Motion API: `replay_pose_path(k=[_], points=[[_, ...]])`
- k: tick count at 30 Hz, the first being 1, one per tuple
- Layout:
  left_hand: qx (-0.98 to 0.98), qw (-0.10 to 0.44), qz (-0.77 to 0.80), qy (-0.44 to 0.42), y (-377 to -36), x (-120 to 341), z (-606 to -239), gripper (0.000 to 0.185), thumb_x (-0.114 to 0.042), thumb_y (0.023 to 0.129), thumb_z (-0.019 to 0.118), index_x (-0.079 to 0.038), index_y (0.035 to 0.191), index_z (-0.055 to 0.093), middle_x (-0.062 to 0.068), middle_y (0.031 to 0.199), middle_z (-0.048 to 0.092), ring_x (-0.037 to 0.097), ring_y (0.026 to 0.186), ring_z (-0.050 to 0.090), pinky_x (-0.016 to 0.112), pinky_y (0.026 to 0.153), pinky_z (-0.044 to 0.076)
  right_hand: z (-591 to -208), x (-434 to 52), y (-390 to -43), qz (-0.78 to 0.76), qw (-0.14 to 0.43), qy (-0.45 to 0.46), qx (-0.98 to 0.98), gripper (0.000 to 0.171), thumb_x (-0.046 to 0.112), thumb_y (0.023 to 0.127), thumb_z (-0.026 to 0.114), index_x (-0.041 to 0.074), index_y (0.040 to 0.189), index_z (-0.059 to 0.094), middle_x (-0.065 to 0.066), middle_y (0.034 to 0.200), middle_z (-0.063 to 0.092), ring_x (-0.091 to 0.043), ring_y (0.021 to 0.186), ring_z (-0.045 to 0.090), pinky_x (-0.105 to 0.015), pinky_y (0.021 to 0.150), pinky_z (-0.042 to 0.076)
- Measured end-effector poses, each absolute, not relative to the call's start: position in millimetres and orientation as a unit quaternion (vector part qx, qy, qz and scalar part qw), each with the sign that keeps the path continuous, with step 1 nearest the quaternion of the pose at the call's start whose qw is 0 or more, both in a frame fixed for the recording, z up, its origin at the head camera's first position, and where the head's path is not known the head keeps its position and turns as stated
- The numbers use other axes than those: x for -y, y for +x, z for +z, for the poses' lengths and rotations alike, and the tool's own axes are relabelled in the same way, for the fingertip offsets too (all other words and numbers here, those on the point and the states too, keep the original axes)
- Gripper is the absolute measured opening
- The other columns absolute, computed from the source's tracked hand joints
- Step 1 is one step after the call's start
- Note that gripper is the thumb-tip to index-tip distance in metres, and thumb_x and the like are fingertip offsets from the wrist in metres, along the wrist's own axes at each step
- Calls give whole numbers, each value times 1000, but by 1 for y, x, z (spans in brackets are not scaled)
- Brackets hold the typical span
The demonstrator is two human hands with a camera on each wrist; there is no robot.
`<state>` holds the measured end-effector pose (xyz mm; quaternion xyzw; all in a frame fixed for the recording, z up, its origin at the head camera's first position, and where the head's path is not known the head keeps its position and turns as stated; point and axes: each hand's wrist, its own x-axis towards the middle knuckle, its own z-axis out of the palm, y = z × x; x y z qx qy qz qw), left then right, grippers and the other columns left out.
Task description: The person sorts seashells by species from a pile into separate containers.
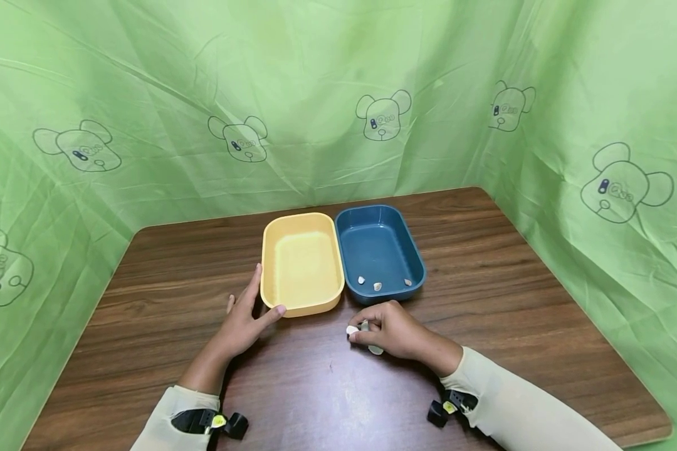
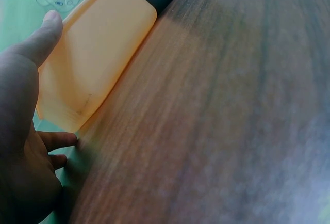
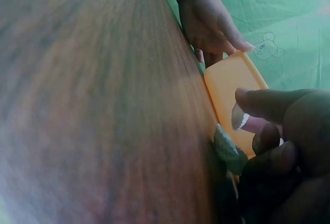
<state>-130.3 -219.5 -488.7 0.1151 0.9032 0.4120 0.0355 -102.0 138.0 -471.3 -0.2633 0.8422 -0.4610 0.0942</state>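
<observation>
My right hand (image 1: 400, 332) pinches a small white shell (image 1: 352, 330) between thumb and fingers, just in front of the blue tray (image 1: 378, 241). Under and beside those fingers are other pale shells (image 1: 375, 350), partly hidden; in the right wrist view one ribbed shell (image 3: 227, 149) stands out close to the curled fingers. At the near left corner of the yellow tray (image 1: 303, 311), my left hand (image 1: 239, 331) rests with its fingers spread, the thumb touching the rim. Inside the blue tray, along its near side, lie 3 small shells (image 1: 377, 286). No shells show in the yellow tray.
Both trays stand side by side, touching, toward the back of a brown wood-grain table (image 1: 519, 326). Green cloth (image 1: 316, 75) printed with bear heads hangs behind the table and at its sides.
</observation>
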Motion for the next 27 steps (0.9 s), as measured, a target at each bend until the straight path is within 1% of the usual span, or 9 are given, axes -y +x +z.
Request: replay_pose_path(k=[4, 6, 8, 10, 13, 17, 21, 23, 27], points=[[-903, 36, 413, 115, -131, 219, -488, 108, -50, 105, 71, -36, 176, -9, 8, 186, 6, 46, 170, 12, 83, 123, -14, -466, -139, -99, -454, 86, -277, -843, 6, 17, 95, 87, 16, 101, 85, 17, 58, 46, 8, 54, 42, -15, 49, 34], [-902, 36, 414, 115, -131, 219, -488, 108, -50, 105, 71, -36, 176, -9, 8, 186, 6, 46, 170, 12, 83, 123, -14, -463, -138, -96, -449, 85, -283, -843, 7, 17, 95, 86, 16, 102, 85, 15, 59, 49, 7, 54, 43, -15, 50, 35], [-902, 36, 414, 116, -131, 219, -488, 108, -50, 105, 71, -36, 176, -9, 8, 186, 5, 46, 170, 13, 83, 123, -14, -459, -138, -94, -455, 94, -287, -838, 8, 17, 96, 86, 15, 103, 85, 12, 60, 54, 6, 54, 47, -16, 50, 39], [-902, 36, 414, 116, -131, 219, -488, 108, -50, 105, 71, -36, 176, -9, 8, 186, 5, 46, 170, 13, 84, 123, -14, -457, -137, -91, -475, 114, -289, -823, 10, 16, 97, 85, 11, 106, 84, 6, 62, 61, 3, 53, 54, -17, 49, 45], [-903, 35, 412, 115, -131, 219, -489, 108, -50, 105, 71, -35, 176, -9, 8, 186, 5, 46, 170, 14, 84, 123, -14, -455, -136, -89, -503, 117, -300, -802, 13, 15, 96, 85, 8, 107, 84, -1, 72, 68, 0, 57, 59, -20, 51, 51], [-904, 34, 410, 117, -131, 219, -489, 108, -51, 104, 71, -35, 176, -9, 8, 186, 6, 45, 170, 14, 84, 123, -14, -456, -135, -88, -521, 70, -321, -788, 14, 14, 93, 88, 10, 106, 85, -2, 86, 71, -1, 67, 57, -21, 56, 51], [-902, 35, 414, 118, -131, 218, -488, 108, -50, 104, 72, -35, 176, -8, 8, 186, 7, 45, 170, 14, 83, 123, -14, -456, -134, -89, -534, 53, -342, -771, 14, 12, 93, 87, 12, 107, 85, -4, 100, 79, -2, 78, 64, -24, 64, 57], [-901, 34, 417, 115, -130, 218, -488, 108, -49, 104, 72, -35, 176, -7, 10, 186, 8, 45, 170, 16, 83, 124, -14, -455, -134, -89, -542, 54, -349, -762, 14, 10, 95, 86, 10, 108, 84, -6, 104, 81, -2, 83, 66, -26, 67, 60], [-900, 33, 420, 113, -129, 218, -489, 108, -49, 104, 72, -36, 176, -7, 11, 186, 9, 46, 170, 16, 82, 124, -14, -453, -133, -88, -558, 59, -352, -749, 16, 7, 95, 85, 7, 111, 83, -11, 107, 82, -2, 81, 69, -30, 65, 62]])
